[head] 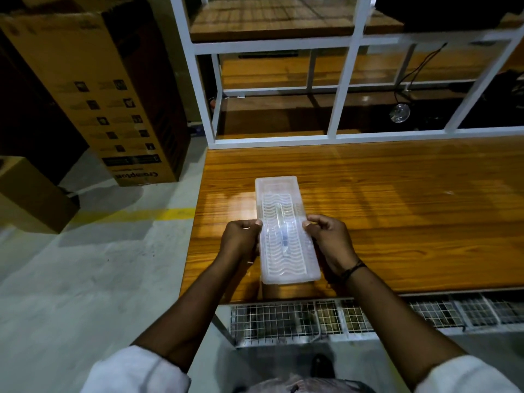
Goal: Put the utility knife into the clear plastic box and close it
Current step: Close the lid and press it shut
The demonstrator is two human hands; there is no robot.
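- The left hand (241, 239) grips the left long side of the box (286, 231), thumb bent over the lid's edge, fingers curled down the side wall and mostly hidden.
- The right hand (330, 242) grips the opposite long side in the same way, thumb tip on the lid's right rim, fingers tucked under or behind the wall.
- Both hands are narrowly curled on the box, each at about its middle.
- The box lies lengthwise away from the person on the table (397, 222), near its front left corner; whether its near end rests on the wood or is lifted a little cannot be told.
- The lid, with a wavy ribbed pattern and a central handle, sits on top; whether it is fully snapped cannot be told.
- The knife (284, 241) shows faintly through the lid as a slim shape along the box's centre line, between the two hands.
- A dark band (353, 269) circles the right wrist.
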